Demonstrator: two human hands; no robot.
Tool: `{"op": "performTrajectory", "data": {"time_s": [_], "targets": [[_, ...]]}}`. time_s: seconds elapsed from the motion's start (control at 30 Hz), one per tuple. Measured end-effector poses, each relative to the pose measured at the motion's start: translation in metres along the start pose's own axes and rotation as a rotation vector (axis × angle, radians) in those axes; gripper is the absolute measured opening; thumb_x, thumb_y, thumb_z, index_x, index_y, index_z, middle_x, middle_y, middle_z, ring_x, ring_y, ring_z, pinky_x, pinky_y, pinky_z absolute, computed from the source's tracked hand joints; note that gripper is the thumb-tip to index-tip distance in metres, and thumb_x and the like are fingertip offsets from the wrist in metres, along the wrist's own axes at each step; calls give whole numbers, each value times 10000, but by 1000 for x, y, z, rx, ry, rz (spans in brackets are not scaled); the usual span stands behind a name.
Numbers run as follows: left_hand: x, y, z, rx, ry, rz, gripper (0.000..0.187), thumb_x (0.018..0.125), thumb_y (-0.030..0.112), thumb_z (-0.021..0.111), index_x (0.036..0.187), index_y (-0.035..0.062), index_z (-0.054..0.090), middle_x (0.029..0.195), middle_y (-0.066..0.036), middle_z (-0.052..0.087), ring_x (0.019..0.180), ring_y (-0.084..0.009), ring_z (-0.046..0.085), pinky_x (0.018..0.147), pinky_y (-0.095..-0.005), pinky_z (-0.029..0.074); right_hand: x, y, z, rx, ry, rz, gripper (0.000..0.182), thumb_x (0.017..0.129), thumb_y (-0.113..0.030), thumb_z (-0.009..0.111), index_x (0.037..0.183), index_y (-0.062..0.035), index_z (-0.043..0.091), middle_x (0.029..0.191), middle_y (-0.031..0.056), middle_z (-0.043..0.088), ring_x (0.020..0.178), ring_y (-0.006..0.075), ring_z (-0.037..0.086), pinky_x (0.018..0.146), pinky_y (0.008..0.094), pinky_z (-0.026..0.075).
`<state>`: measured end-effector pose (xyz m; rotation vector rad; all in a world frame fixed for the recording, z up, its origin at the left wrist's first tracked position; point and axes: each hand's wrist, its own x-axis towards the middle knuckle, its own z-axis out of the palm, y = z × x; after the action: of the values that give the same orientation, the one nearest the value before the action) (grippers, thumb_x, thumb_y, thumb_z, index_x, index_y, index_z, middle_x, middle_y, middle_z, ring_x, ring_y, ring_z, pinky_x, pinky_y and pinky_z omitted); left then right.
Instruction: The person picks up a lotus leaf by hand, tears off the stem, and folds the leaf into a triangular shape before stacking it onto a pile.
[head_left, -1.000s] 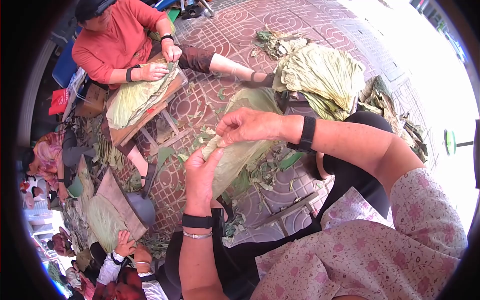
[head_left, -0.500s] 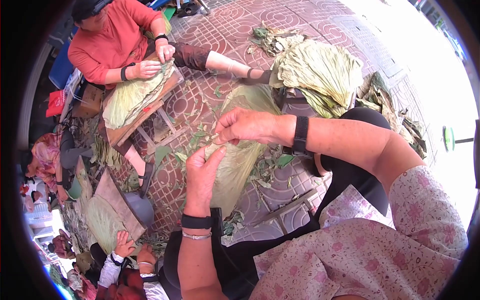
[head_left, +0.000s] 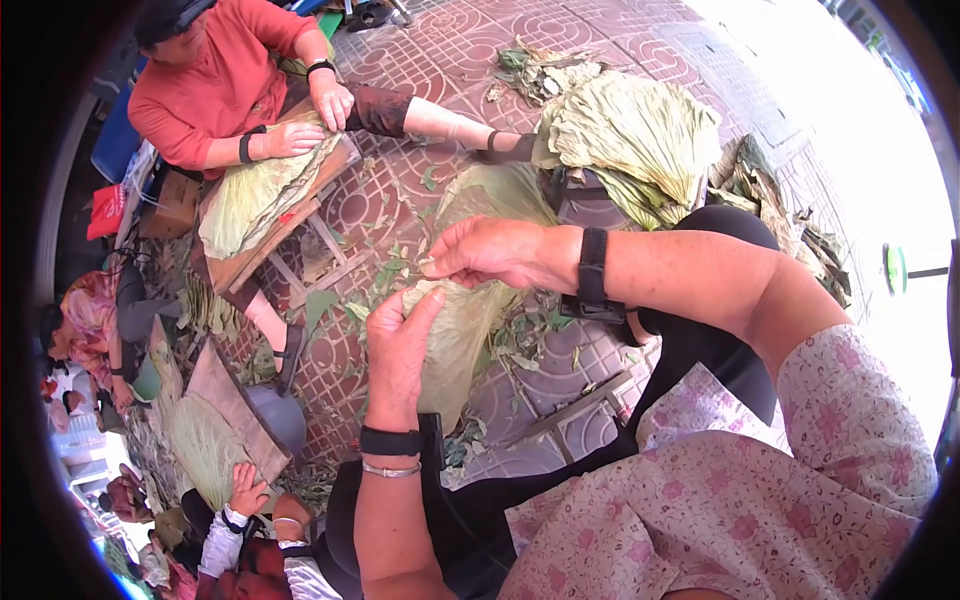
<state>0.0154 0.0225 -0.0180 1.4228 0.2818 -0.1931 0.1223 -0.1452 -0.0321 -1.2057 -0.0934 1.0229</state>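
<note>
A large pale green dried leaf [head_left: 455, 335] hangs folded between my two hands in the middle of the view. My left hand [head_left: 397, 355] grips its left edge from below, thumb up against the leaf. My right hand [head_left: 488, 250] pinches the leaf's top edge with fingertips together. Both wrists wear black bands; the left also has a thin bracelet. A pile of the same leaves [head_left: 635, 140] lies on the ground beyond my right forearm.
A person in a red top [head_left: 210, 85] sits opposite, pressing leaves [head_left: 255, 190] on a wooden board. Another person's hands [head_left: 250, 495] hold a leaf at lower left. Leaf scraps [head_left: 520, 340] litter the patterned brick paving [head_left: 420, 70].
My hands and the leaf have shifted slightly left and down in the view. The leaf's upper edge is bunched a little tighter between the fingers. The person opposite keeps smoothing leaves.
</note>
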Motion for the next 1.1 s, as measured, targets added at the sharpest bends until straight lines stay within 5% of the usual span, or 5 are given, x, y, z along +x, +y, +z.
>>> {"op": "performTrajectory", "data": {"time_s": [0.2,0.8,0.9,1.0,1.1], "targets": [[-2,5,8,-42,34,25,160,922,91,678,1050,-2,700,924,-19,705,781,-52,617,700,-218,494,3,1,2,-7,138,1,124,879,-148,748,890,-73,650,771,-15,633,657,93,570,614,234,477],[-1,4,-10,-14,82,42,209,932,112,672,1098,-16,671,1011,-68,715,834,-113,665,767,-261,530,22,-10,-32,9,348,-143,117,917,-131,696,862,-58,624,779,15,626,685,99,595,652,244,505],[4,7,-26,-43,157,71,189,949,118,655,1082,-14,676,966,-47,709,804,-93,645,738,-252,525,19,-12,-35,-242,259,-248,111,919,-142,694,893,-40,660,795,19,644,725,98,609,671,257,512],[5,15,-44,-11,272,84,207,957,140,650,1092,-14,676,973,-53,711,810,-97,646,745,-259,526,-6,-29,-21,-633,-271,-116,200,880,-198,713,959,-15,688,793,60,670,724,166,646,672,309,513],[5,20,-47,-21,242,93,217,958,152,652,1096,-14,676,976,-54,711,814,-97,645,756,-257,523,-12,-30,-9,-1012,-282,-342,283,854,-252,731,1015,-21,701,840,93,698,785,199,669,737,332,523]]}}
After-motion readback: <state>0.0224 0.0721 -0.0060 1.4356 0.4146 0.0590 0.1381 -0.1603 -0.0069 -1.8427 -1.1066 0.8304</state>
